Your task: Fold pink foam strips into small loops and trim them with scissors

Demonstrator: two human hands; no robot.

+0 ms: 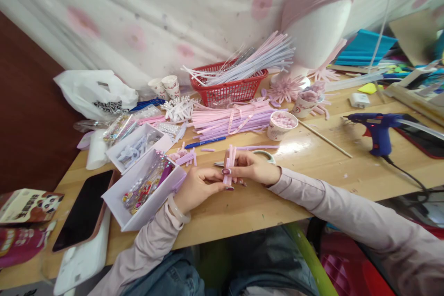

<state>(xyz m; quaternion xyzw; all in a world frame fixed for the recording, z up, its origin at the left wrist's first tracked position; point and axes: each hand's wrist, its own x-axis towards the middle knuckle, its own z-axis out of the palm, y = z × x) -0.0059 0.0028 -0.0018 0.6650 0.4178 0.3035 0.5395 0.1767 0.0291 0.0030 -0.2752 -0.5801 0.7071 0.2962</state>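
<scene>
Both hands meet over the wooden table (pixel 312 157) near its front edge. My left hand (pixel 197 187) pinches the lower end of a small bundle of pink strips (pixel 229 159). My right hand (pixel 255 166) is wrapped round the same bundle from the right, fingers closed. The strips stand nearly upright between the two hands. Scissors (pixel 267 155) lie on the table just behind my right hand, partly hidden by it. Loose cut pink pieces (pixel 183 155) lie to the left, behind my left hand.
Two white boxes (pixel 138 194) of trinkets and a dark phone (pixel 85 208) sit left. Behind are piled pink and lilac strips (pixel 229 120), a red basket (pixel 229 88), paper cups (pixel 280 125), a blue pen (pixel 204 142), a foam head (pixel 317 23). A blue glue gun (pixel 378 132) stands right, cord trailing.
</scene>
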